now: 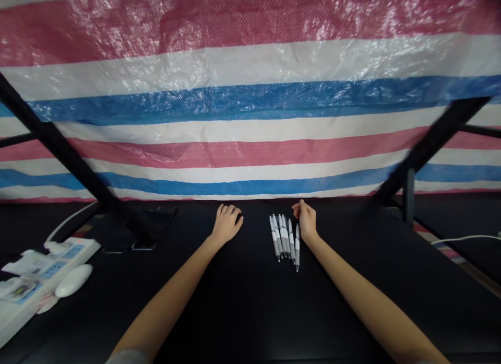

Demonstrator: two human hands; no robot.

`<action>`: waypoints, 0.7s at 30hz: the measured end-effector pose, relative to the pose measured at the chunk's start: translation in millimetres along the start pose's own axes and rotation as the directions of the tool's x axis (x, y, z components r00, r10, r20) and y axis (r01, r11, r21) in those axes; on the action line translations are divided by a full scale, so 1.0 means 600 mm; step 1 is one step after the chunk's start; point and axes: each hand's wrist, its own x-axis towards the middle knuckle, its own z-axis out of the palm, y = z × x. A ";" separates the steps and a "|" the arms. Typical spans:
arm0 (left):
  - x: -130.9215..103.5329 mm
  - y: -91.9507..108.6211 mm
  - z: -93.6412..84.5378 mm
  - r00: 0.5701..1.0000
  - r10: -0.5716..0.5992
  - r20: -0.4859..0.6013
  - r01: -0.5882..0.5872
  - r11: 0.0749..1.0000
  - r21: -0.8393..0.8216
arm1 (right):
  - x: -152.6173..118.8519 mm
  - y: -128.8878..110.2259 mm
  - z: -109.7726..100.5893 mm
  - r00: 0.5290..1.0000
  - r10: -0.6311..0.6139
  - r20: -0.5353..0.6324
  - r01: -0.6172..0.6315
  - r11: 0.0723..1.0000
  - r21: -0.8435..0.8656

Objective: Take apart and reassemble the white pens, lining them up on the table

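Note:
Several white-and-grey click pens (pixel 283 237) lie side by side on the black tabletop (pixel 250 306), with their metal tips pointing toward me. The rightmost pen (pixel 297 248) sits a little closer to me than the others. My left hand (pixel 227 223) rests palm down on the table to the left of the pens, fingers spread and holding nothing. Just right of the pens, my right hand (pixel 307 220) rests on its side with loosely bent fingers. I see nothing in it, and its palm is partly hidden. It is nearest to the rightmost pen.
A white power strip (pixel 47 280) with plugs and a white mouse-shaped object (pixel 74 280) are at the left. Dark flat devices, perhaps phones (pixel 117 244), lie by the left black support bar (pixel 90 171). Another bar (pixel 426 144) slants at right. A striped plastic sheet (pixel 250 103) hangs behind.

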 end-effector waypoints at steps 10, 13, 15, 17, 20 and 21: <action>-0.001 -0.001 0.001 1.000 -0.015 0.011 0.015 1.000 -0.014 | -0.002 -0.002 -0.001 1.000 -0.008 0.008 0.009 1.000 -0.005; -0.001 0.000 -0.001 1.000 -0.022 0.020 0.023 0.999 -0.028 | -0.002 -0.001 -0.001 1.000 -0.011 0.008 0.011 1.000 -0.015; 0.000 0.001 -0.001 0.999 -0.024 0.026 0.025 0.999 -0.039 | -0.001 0.000 -0.001 1.000 -0.015 0.004 0.015 1.000 -0.016; 0.001 0.002 -0.002 0.999 -0.023 0.029 0.024 0.999 -0.041 | -0.001 0.000 -0.001 1.000 -0.019 0.005 0.019 1.000 -0.014; 0.002 0.003 -0.002 0.999 -0.025 0.032 0.026 0.999 -0.027 | 0.000 0.001 -0.002 1.000 -0.022 0.008 0.022 1.000 -0.012; 0.002 0.003 -0.002 0.999 -0.025 0.034 0.026 0.999 -0.022 | 0.001 0.001 -0.002 1.000 -0.023 0.009 0.023 1.000 -0.010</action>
